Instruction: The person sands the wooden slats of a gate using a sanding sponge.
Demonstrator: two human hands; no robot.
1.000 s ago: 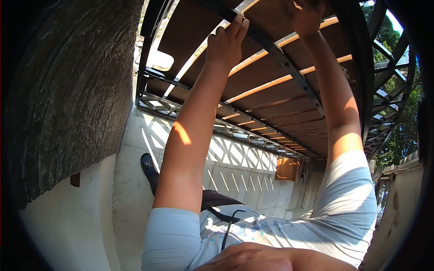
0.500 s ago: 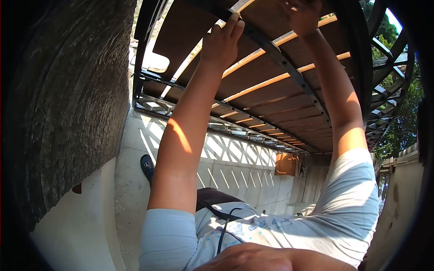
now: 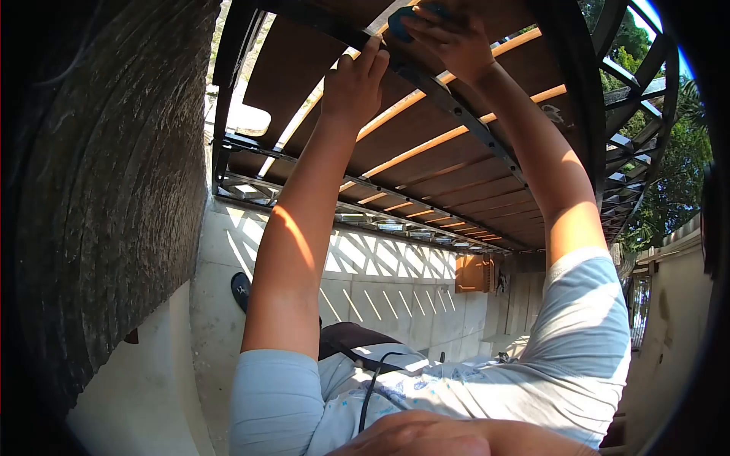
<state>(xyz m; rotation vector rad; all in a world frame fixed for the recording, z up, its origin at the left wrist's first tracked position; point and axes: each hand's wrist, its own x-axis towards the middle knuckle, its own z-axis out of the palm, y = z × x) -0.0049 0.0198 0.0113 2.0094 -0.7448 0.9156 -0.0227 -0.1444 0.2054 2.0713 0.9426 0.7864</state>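
Note:
My left hand [image 3: 353,87] is raised to a dark metal bar [image 3: 456,110] of a gate-like frame, its fingers curled against the bar's edge. My right hand [image 3: 456,45] is higher and further right, closed round a blue object [image 3: 407,24] that looks like a pad or cloth, against a brown panel near the bar. Brown panels [image 3: 426,163] with light showing through the gaps between them fill the frame behind both hands. What my left fingers grip, apart from the bar's edge, cannot be made out.
A rough dark wall [image 3: 114,152] stands on the left. Black curved latticework [image 3: 639,99] is at the right, with trees [image 3: 677,175] beyond. An orange-brown box [image 3: 473,273] sits farther off on the pale floor [image 3: 217,319]. My dark shoe [image 3: 240,290] shows on the floor.
My right hand has moved left and down, closer to my left hand, and the blue object now shows in it. The view has shifted slightly; my left hand stays at the bar.

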